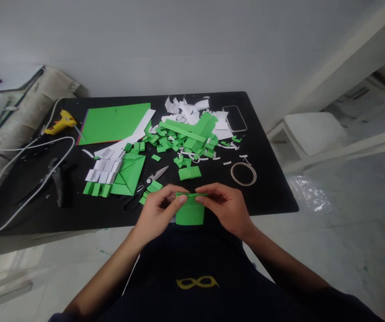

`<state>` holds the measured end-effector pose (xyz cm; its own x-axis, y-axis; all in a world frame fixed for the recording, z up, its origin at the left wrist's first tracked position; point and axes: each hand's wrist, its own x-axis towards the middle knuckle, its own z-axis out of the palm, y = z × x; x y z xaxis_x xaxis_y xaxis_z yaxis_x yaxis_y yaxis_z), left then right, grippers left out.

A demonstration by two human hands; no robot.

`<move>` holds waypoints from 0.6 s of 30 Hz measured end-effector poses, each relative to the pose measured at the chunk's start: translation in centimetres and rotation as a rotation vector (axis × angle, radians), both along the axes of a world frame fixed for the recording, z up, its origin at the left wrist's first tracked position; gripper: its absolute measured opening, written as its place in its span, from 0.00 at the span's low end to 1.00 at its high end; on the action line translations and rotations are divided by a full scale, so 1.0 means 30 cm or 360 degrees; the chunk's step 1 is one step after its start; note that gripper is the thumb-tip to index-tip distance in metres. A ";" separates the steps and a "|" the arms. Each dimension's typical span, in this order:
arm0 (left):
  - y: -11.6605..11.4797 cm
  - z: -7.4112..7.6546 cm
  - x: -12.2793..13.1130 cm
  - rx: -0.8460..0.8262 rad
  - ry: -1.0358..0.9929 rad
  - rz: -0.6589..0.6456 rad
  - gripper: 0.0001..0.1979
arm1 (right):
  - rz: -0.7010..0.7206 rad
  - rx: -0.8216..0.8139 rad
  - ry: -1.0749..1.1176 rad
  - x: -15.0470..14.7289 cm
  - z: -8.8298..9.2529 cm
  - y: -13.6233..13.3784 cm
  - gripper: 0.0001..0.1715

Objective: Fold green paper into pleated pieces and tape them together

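Observation:
A small sheet of green paper (190, 213) is held at the table's front edge, its top edge folded over. My left hand (160, 205) pinches the left end of that fold between thumb and fingers. At the right end, my right hand (226, 203) grips the same fold, thumb below and fingertips above. The lower part of the sheet hangs toward my body. Just beyond my fingers lies a small folded green piece (189, 173). Black-handled scissors (149, 180) rest left of my left hand, their blades slightly apart.
On the black table (262, 188) are a heap of green cuttings (168, 138), white scraps (185, 109), a tape roll (243, 174), a yellow glue gun (61, 123) with a white cord, green sheets (115, 120), a folded paper assembly (130, 174) and black pliers-like tool (58, 183). A white stool (316, 129) stands right.

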<state>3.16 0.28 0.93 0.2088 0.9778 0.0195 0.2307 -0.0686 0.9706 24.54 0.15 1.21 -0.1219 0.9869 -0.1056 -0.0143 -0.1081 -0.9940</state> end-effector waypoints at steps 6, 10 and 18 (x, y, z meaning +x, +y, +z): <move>0.000 0.000 0.010 0.0067 0.0041 0.0122 0.11 | 0.0016 -0.0015 -0.0017 -0.015 0.006 -0.001 0.11; -0.002 0.004 0.011 0.0129 0.0088 0.0131 0.10 | 0.0077 0.0002 -0.0070 -0.023 0.013 0.005 0.10; -0.005 -0.001 0.009 0.0204 0.0148 0.0112 0.10 | 0.0093 0.0075 -0.0116 -0.023 0.015 0.007 0.07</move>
<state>3.43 0.14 0.91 0.1467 0.9807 0.1289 0.3275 -0.1711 0.9292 23.86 0.36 1.65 -0.1733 0.9824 -0.0697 0.0629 -0.0596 -0.9962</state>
